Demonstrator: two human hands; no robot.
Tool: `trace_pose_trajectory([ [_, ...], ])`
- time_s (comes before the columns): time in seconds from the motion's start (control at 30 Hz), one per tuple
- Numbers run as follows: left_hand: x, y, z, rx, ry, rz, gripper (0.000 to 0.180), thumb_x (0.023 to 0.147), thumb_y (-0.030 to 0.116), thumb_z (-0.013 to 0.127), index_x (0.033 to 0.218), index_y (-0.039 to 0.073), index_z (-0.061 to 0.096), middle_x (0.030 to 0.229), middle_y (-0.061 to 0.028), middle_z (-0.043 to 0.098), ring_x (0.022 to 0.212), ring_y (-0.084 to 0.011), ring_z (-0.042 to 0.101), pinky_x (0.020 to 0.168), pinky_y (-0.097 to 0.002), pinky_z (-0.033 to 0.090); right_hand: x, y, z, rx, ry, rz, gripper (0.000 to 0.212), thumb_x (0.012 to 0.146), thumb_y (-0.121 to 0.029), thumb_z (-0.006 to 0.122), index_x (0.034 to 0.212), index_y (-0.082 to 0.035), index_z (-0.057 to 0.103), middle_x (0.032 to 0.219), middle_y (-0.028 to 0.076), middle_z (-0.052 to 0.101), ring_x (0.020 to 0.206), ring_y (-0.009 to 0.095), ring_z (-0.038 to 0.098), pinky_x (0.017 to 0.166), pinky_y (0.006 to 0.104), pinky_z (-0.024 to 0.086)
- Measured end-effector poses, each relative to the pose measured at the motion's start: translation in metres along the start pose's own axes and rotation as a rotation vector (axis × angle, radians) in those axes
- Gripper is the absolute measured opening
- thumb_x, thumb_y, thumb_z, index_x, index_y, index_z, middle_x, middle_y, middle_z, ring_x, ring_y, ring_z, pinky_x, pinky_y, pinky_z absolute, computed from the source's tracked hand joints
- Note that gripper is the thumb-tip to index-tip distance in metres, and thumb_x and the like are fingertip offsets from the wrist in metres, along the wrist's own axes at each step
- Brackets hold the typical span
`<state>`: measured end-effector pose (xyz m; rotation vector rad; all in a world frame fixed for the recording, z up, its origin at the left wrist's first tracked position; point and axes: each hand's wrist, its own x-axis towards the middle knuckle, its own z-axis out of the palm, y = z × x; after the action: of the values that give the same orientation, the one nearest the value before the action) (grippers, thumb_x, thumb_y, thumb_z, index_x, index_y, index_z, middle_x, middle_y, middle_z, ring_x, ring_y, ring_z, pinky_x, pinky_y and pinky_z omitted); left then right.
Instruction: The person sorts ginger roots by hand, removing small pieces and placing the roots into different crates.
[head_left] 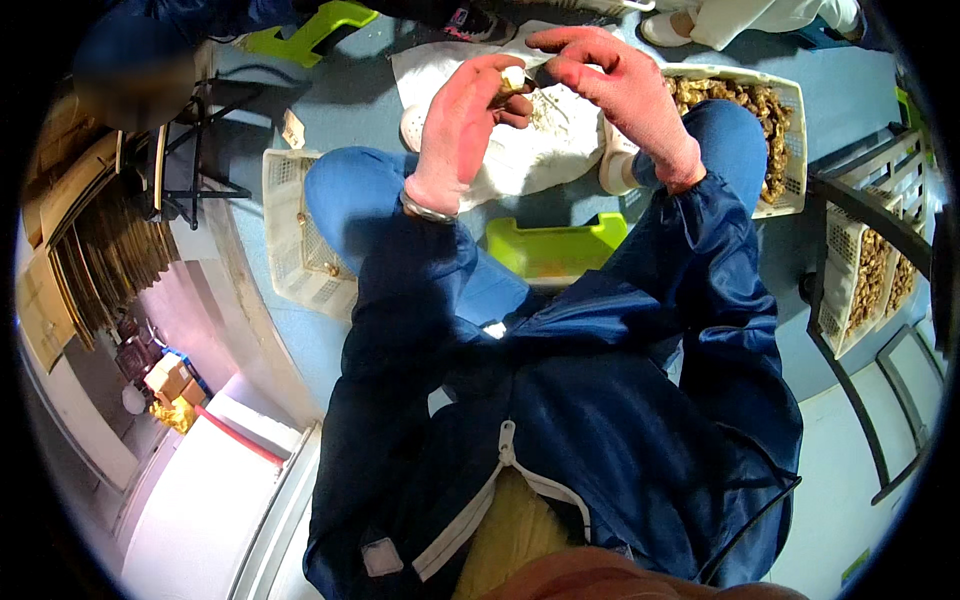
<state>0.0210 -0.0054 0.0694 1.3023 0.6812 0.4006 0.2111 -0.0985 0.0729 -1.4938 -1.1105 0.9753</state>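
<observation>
My left hand (462, 130), in a coral-pink glove, is raised above my knees with its fingers curled round a small pale lump (513, 78). What kind of lump it is, I cannot make out. Just to its right, my right hand (625, 95), gloved the same, has bent fingers and a thumb brought close to the lump. Something thin and dark seems to be at its fingertips, too small to name. Below both hands a white sheet (540, 160) with pale scraps on it spreads over the floor between my feet.
By my right knee stands a white crate (797, 150) of brown lumps; a nearly bare crate (285, 240) is at my left. Further right, a dark metal frame (870, 215) stands by more filled crates (850, 270). A green stool (555, 250) is between my legs. Other people's feet (680, 28) show ahead.
</observation>
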Motion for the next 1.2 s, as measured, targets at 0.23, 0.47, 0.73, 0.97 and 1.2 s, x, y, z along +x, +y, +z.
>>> trace_pose_trajectory([
  [0.23, -0.001, 0.003, -0.001, 0.171, -0.044, 0.052, 0.036, 0.087, -0.006, 0.038, 0.119, 0.001, 0.054, 0.09, -0.0048, 0.059, 0.072, -0.0113, 0.053, 0.065, -0.024, 0.045, 0.001, -0.001, 0.008, 0.016, 0.006, -0.11, 0.019, 0.088, -0.021, 0.065, 0.098, -0.005, 0.071, 0.121, 0.004, 0.064, 0.099, 0.013, 0.062, 0.086, 0.0272, 0.049],
  [0.47, 0.003, -0.009, 0.002, -0.175, 0.054, -0.125, 0.027, 0.097, 0.002, 0.036, 0.115, 0.002, 0.056, 0.085, -0.002, 0.056, 0.067, -0.0099, 0.048, 0.06, -0.0238, 0.042, 0.001, 0.0, 0.011, -0.088, 0.039, -0.138, 0.018, 0.088, -0.021, 0.065, 0.094, -0.005, 0.071, 0.121, 0.003, 0.065, 0.1, 0.014, 0.062, 0.085, 0.0267, 0.049],
  [0.73, 0.003, -0.007, 0.01, -0.021, 0.051, -0.078, 0.026, 0.095, 0.005, 0.039, 0.113, 0.002, 0.056, 0.082, -0.0027, 0.055, 0.065, -0.0092, 0.05, 0.059, -0.0238, 0.043, -0.004, -0.002, 0.013, -0.034, 0.051, -0.102, 0.016, 0.085, -0.019, 0.067, 0.091, -0.005, 0.07, 0.117, 0.005, 0.066, 0.1, 0.016, 0.062, 0.084, 0.0268, 0.049],
  [0.97, 0.003, -0.005, 0.006, 0.012, 0.044, -0.035, 0.025, 0.099, 0.009, 0.037, 0.115, 0.003, 0.055, 0.084, -0.0031, 0.056, 0.068, -0.0097, 0.051, 0.062, -0.0247, 0.045, 0.001, -0.002, 0.013, -0.003, 0.052, -0.103, 0.017, 0.086, -0.018, 0.065, 0.092, -0.004, 0.071, 0.12, 0.006, 0.065, 0.103, 0.018, 0.061, 0.086, 0.0285, 0.048],
  [1.2, 0.001, -0.004, 0.007, -0.021, 0.024, -0.046, 0.03, 0.104, 0.021, 0.035, 0.118, 0.004, 0.055, 0.085, -0.0028, 0.056, 0.069, -0.0098, 0.051, 0.064, -0.0239, 0.045, 0.002, -0.001, 0.005, 0.074, 0.075, -0.056, 0.017, 0.086, -0.018, 0.064, 0.09, -0.003, 0.071, 0.12, 0.006, 0.065, 0.102, 0.015, 0.061, 0.088, 0.028, 0.047],
])
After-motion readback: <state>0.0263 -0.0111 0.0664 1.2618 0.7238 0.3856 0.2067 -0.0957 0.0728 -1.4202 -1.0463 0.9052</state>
